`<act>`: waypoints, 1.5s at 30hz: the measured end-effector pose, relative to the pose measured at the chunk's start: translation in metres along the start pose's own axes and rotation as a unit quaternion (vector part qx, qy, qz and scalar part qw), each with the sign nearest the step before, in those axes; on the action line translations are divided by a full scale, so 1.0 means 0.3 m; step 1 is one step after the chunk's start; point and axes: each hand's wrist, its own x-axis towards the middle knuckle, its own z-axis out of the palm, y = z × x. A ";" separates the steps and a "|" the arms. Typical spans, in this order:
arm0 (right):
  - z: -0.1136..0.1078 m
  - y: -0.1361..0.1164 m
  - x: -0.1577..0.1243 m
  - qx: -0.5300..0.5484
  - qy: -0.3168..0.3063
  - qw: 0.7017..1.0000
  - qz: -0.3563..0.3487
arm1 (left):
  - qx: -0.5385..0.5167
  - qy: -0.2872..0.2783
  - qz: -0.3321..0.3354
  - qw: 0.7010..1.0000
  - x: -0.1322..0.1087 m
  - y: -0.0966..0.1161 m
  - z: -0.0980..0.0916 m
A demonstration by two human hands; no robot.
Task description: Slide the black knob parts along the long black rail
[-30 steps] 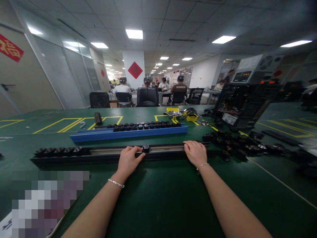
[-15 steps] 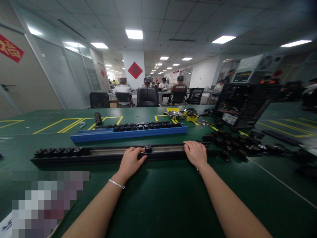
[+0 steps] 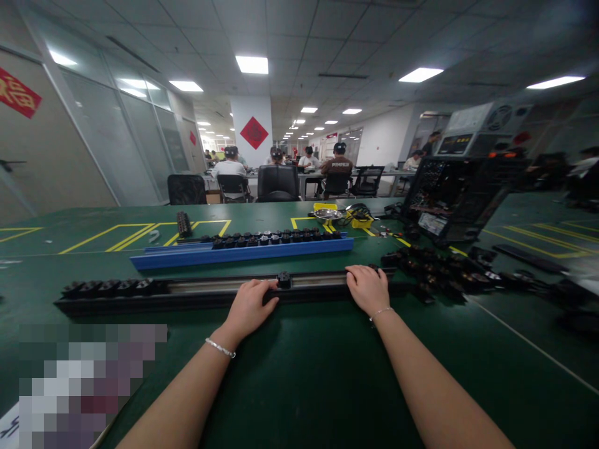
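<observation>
A long black rail (image 3: 196, 292) lies across the green table in front of me. My left hand (image 3: 249, 305) rests on its near edge, fingers curled, fingertips touching a small black slider block (image 3: 283, 279) seated in the rail's channel. My right hand (image 3: 369, 288) lies palm down on the rail further right, fingers bent over it. Several more black blocks (image 3: 110, 287) sit in a row at the rail's left end.
Behind it lies a blue rail (image 3: 243, 251) carrying several black blocks. A heap of loose black blocks (image 3: 433, 269) sits to the right, near an open computer case (image 3: 449, 196). A metal bowl (image 3: 327, 215) stands further back. People sit at a far table.
The slider block has moved a little to the right along the rail, with my left hand's fingertips following it. My right hand has stayed where it was.
</observation>
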 end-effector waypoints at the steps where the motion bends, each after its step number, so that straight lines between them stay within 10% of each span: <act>1: 0.000 -0.003 -0.001 0.006 0.003 1.000 -0.001 | 0.002 0.000 0.002 1.000 0.000 -0.001 0.001; 16: 0.026 -0.294 -0.052 0.113 -0.086 0.975 -0.169 | 0.026 -0.022 0.001 0.999 0.001 0.008 0.009; 45: 0.065 -0.425 -0.050 0.133 -0.063 0.989 -0.028 | 0.062 -0.046 0.013 0.997 -0.002 0.030 0.000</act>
